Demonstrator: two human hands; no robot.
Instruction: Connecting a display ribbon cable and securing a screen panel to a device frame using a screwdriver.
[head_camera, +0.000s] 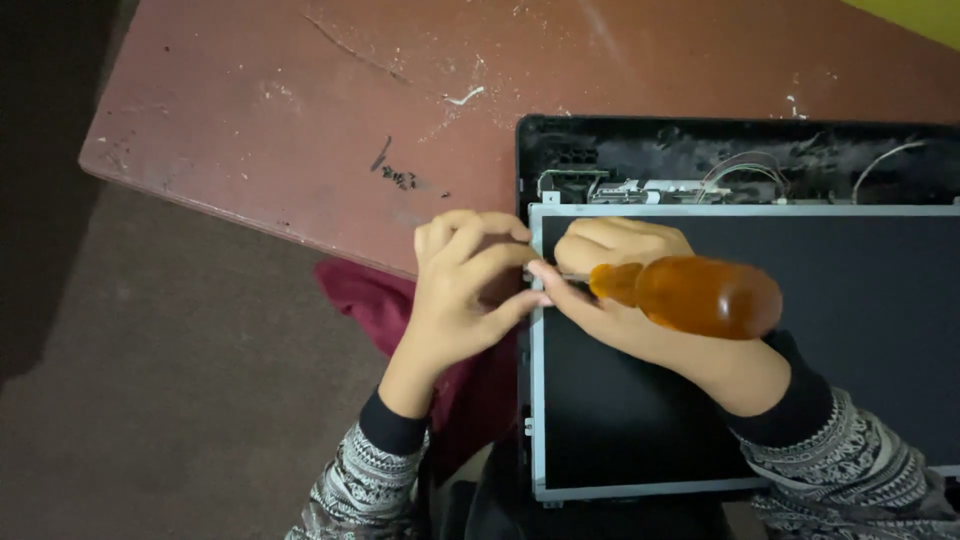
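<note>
Left hand (462, 290): fingers curled, pinching at the left edge of the screen panel (740, 350)
Right hand (620, 290): closed around the orange-handled screwdriver (690, 296); tip pointing left at that edge
Panel: flat in black casing (600, 150); overhanging the reddish table (300, 130)

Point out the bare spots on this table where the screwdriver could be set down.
The table is bare left of the opened screen panel, from the far edge to the near edge, apart from white scraps. It is crowded at the panel's left rim, where the left hand and right hand meet around the orange-handled screwdriver. The exposed wiring strip is cluttered.
</note>
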